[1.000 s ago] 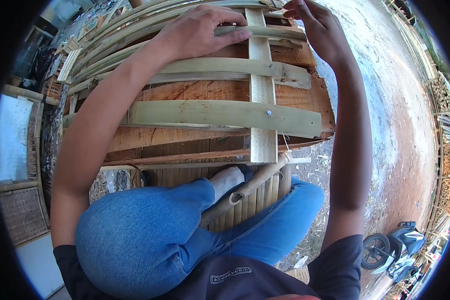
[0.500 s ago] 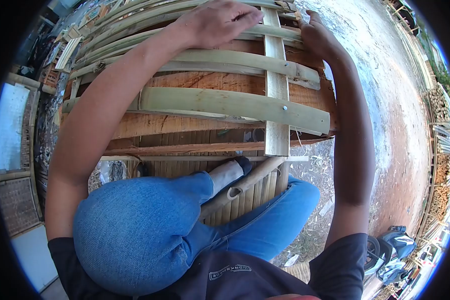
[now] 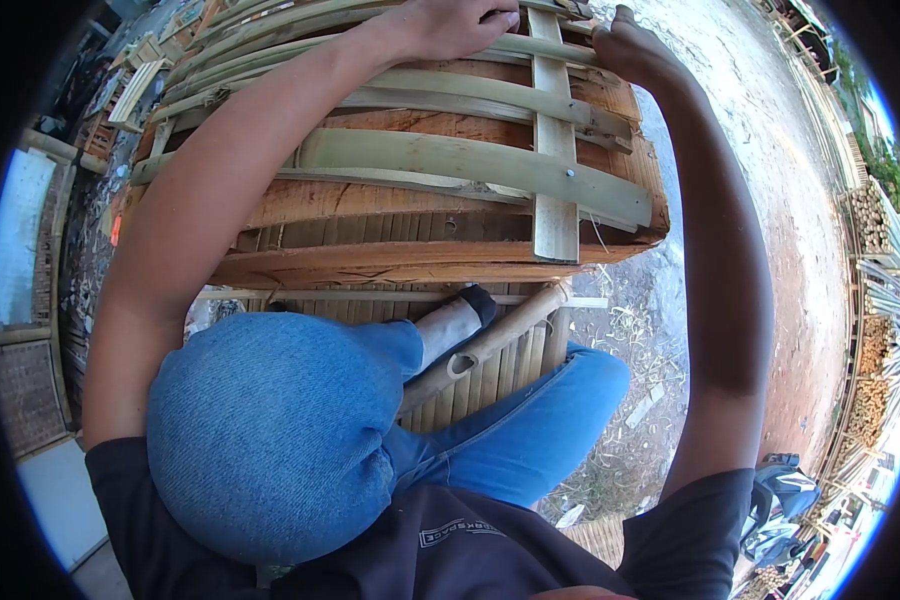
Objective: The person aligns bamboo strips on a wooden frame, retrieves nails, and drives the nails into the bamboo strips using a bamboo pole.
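Note:
Several curved bamboo slats lie side by side over reddish wooden planks. A flat crosspiece runs across them near their right ends, with nail heads where it meets the slats. My left hand is over the far slats, just left of the crosspiece; its fingers are curled, and what they hold, if anything, is hidden. My right hand is at the right ends of the far slats, fingers bent around or against a slat end; its grip is partly hidden.
Below the planks are a bamboo-strip platform and a bamboo pole beside my bent legs. A motorbike stands at the lower right. Bamboo bundles line the right side.
The slats and planks appear higher in the view, with the near slat and the crosspiece's lower end shifted upward. My left hand is nearer the top edge, its fingers more curled.

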Demonstrator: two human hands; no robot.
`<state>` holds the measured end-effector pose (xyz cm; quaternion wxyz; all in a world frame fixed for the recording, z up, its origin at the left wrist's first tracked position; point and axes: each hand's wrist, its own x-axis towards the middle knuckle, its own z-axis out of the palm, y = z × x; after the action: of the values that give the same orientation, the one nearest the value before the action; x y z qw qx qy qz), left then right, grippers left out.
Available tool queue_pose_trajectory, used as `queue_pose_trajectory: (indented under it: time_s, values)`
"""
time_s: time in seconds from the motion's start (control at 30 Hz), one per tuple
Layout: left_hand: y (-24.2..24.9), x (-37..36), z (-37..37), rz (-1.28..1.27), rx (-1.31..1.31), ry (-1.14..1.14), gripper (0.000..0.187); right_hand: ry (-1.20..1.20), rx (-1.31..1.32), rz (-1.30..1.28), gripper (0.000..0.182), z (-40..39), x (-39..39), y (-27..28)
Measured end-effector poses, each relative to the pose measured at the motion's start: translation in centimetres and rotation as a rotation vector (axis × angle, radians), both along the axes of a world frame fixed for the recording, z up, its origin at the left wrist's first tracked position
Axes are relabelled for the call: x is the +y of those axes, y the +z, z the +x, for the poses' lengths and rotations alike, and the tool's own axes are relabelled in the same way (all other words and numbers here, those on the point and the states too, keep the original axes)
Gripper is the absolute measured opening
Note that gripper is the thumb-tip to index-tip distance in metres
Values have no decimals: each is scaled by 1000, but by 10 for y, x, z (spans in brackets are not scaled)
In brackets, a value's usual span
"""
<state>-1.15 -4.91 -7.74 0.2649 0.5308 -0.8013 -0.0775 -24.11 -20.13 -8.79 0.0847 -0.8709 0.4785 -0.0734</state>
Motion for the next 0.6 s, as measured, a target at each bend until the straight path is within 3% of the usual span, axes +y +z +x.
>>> queue_pose_trajectory:
  time_s: [0.07, 0.17, 0.23, 0.3, 0.4, 0.43, 0.5, 0.57, 0.6]
  values:
    - [1, 1, -1, -23, -31, 8, 30, 53, 72, 19, 65, 7, 7, 14]
    - [4, 5, -2, -12, -89, 41, 31, -43, -7, 134, 64, 15, 39, 15]
    - [7, 12, -5, 9, -76, 83, 32, 16, 21, 87, 64, 17, 64, 25]
    - [12, 16, -6, 39, -122, 98, 31, -29, -73, 141, 70, 18, 49, 16]
    - [-7, 1, -1, -57, -31, 123, 35, -83, -9, 163, 76, 20, 56, 23]
    - [0, 8, -2, -51, -6, 105, 27, -85, 3, 174, 79, 20, 55, 23]
    - [-7, -8, 13, -310, -87, 24, 25, -18, -8, 108, 68, 14, 34, 4]
    - [76, 67, 5, 7, -191, 170, 24, 51, -24, 36, 53, 4, -3, -22]
    - [80, 85, 14, -256, -75, 144, 22, 83, -64, 40, 46, -1, -24, -34]
